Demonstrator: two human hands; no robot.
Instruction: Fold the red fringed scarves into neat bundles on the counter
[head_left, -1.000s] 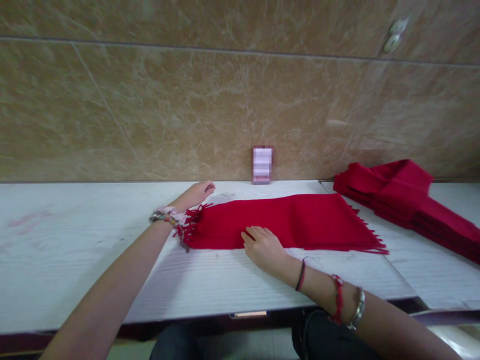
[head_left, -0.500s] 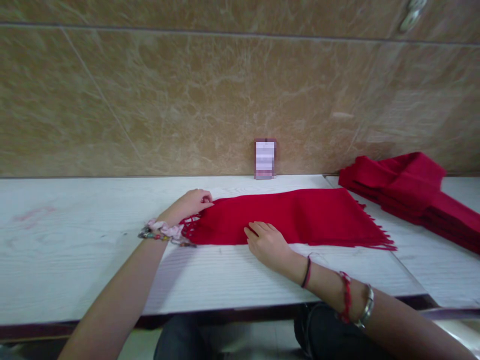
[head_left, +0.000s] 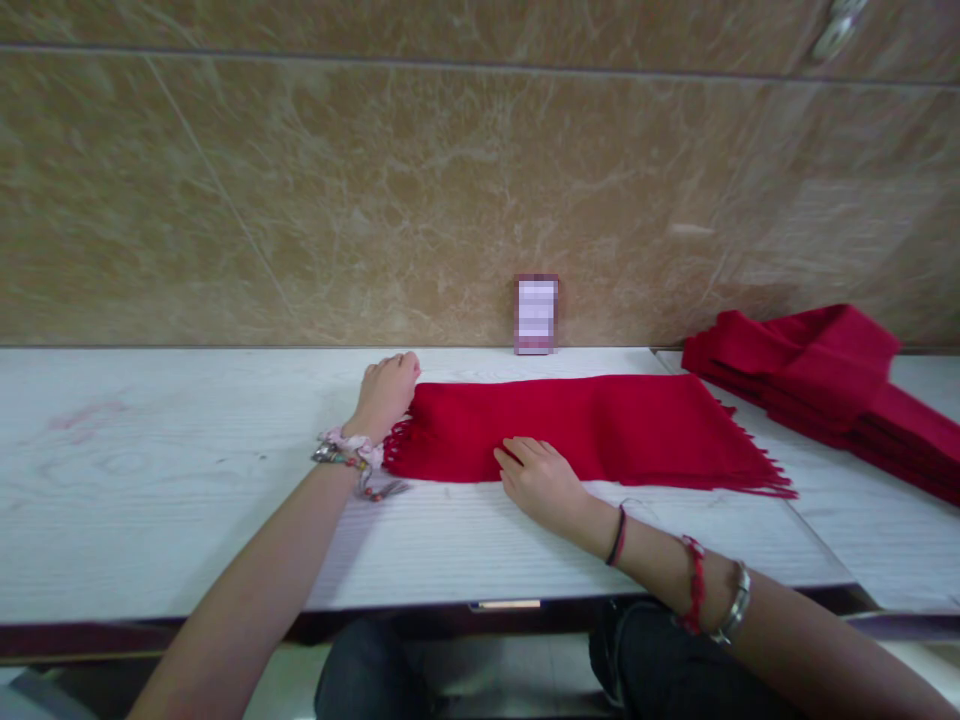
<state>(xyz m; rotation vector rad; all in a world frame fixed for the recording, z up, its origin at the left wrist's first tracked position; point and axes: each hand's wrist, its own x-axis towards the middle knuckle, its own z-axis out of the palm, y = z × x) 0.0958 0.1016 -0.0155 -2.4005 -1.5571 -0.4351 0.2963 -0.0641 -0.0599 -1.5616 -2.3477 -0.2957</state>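
A red scarf (head_left: pixel 555 430) with fringed ends lies folded into a long flat strip on the white table. At its left end, by the far corner, my left hand (head_left: pixel 386 392) is closed with fingers curled at the edge, and its fingertips are hidden. Part of the left fringe (head_left: pixel 397 448) shows below that hand. My right hand (head_left: pixel 541 482) rests on the near edge of the cloth, left of its middle, fingers stretched out and lying on the fabric. Bracelets circle both wrists.
More red folded cloth (head_left: pixel 817 380) is heaped at the right on the white table (head_left: pixel 187 500). A small upright card or screen (head_left: pixel 536 315), blurred, leans against the brown marbled wall (head_left: pixel 375 200). The table's front edge runs just above my knees.
My left hand has moved slightly right and away from me, along the scarf's left end, and its fingers look more curled. The right hand stays on the near edge.
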